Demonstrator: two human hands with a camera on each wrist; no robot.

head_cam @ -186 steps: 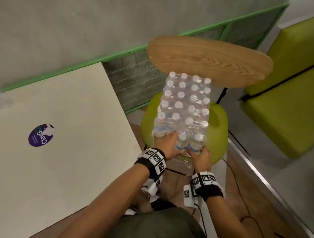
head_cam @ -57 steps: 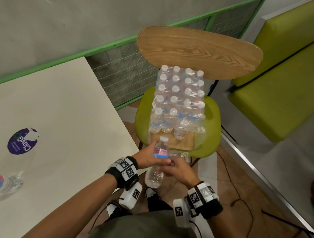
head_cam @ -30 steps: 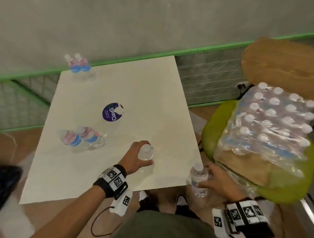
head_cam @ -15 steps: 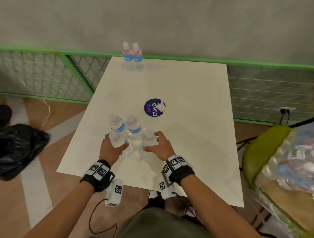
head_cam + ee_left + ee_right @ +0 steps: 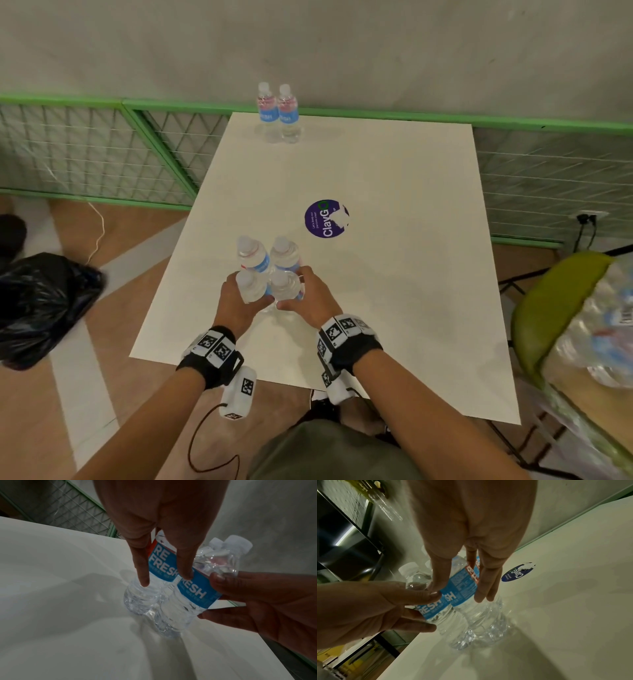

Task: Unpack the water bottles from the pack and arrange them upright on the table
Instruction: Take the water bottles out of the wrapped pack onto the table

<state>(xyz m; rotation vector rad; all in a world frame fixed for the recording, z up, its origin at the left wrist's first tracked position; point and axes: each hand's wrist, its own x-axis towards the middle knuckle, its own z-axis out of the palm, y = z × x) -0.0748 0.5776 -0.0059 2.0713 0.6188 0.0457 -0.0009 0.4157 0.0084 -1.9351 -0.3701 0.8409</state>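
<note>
Item: two water bottles in hand, upright, long axes vertical, caps up. Left hand (image 5: 239, 301) holds the near-left bottle (image 5: 251, 289), its grip curled round the blue label; right hand (image 5: 308, 298) holds the near-right bottle (image 5: 286, 289) likewise. Location: near-left part of the tabletop (image 5: 394, 274), the two touching side by side and set directly in front of two standing bottles (image 5: 269, 257), making a square of four. Bases appear to be on or just above the surface; cannot tell which. Further stock: one upright pair (image 5: 278, 113) at the far edge; the pack (image 5: 596, 325) on the green chair (image 5: 548, 301), well apart to the right, nearer the right hand. Judged next: release straight upward, then reach right.
</note>
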